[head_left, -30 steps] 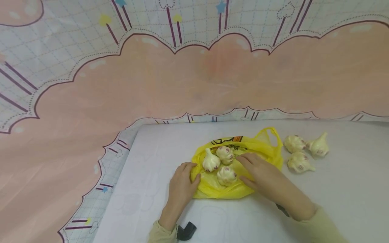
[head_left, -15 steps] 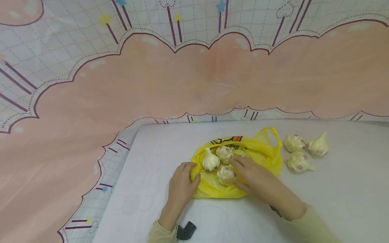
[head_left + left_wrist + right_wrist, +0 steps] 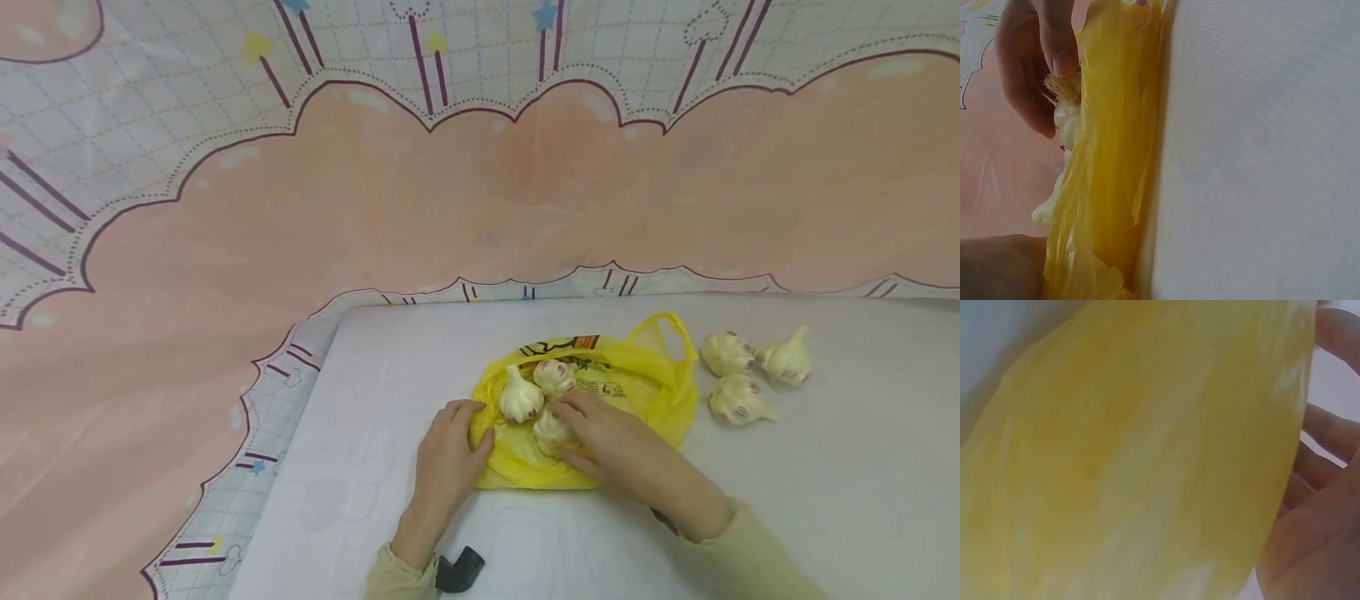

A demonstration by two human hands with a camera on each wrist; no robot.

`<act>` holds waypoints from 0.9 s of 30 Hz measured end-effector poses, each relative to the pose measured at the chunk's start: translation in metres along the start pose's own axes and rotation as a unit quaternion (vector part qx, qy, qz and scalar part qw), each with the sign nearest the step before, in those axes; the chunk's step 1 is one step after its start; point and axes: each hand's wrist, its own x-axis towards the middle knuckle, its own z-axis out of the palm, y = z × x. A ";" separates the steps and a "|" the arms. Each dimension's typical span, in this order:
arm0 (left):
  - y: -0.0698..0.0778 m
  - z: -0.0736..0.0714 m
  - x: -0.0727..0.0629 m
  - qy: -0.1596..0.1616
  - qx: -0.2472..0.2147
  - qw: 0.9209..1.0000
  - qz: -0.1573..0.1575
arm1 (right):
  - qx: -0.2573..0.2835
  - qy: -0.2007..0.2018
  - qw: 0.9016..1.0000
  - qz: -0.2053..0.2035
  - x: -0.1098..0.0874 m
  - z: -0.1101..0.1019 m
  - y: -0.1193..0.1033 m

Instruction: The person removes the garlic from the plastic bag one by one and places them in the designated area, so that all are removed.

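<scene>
On near table (image 3: pixel 825 467), yellow bag (image 3: pixel 645 392) lies flat, three garlics on it. My left hand (image 3: pixel 447 454) pinches bag's left edge. My right hand (image 3: pixel 611 437) curls round nearest garlic (image 3: pixel 546 427). I judge: keep edge pinned, grip bulb body, avoid snagging film.

Under my fingers (image 3: pixel 558 406): yellow bag (image 3: pixel 645 375), black-orange print; cream garlic bulbs (image 3: pixel 521 397), purple-streaked; white worktop (image 3: pixel 862 467); pink scalloped backdrop (image 3: pixel 480 208).

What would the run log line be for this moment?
left hand: holds yellow bag edge | right hand: grips garlic bulb in bag
</scene>
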 end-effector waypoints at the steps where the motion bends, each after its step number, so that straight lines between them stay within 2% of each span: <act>1: 0.000 0.000 0.000 -0.001 -0.001 1.000 0.000 | 0.002 -0.003 1.000 0.000 0.000 0.000 0.000; 6: 0.001 0.000 0.001 -0.004 -0.004 1.000 -0.001 | 0.017 -0.014 1.000 0.002 0.002 0.002 -0.002; 14: 0.002 -0.001 0.000 -0.005 -0.003 1.000 -0.002 | 0.030 -0.007 0.999 -0.014 0.004 0.009 0.000; 27: 0.000 0.000 0.000 0.005 0.002 1.000 0.003 | 0.065 -0.031 0.997 -0.004 0.008 0.016 -0.002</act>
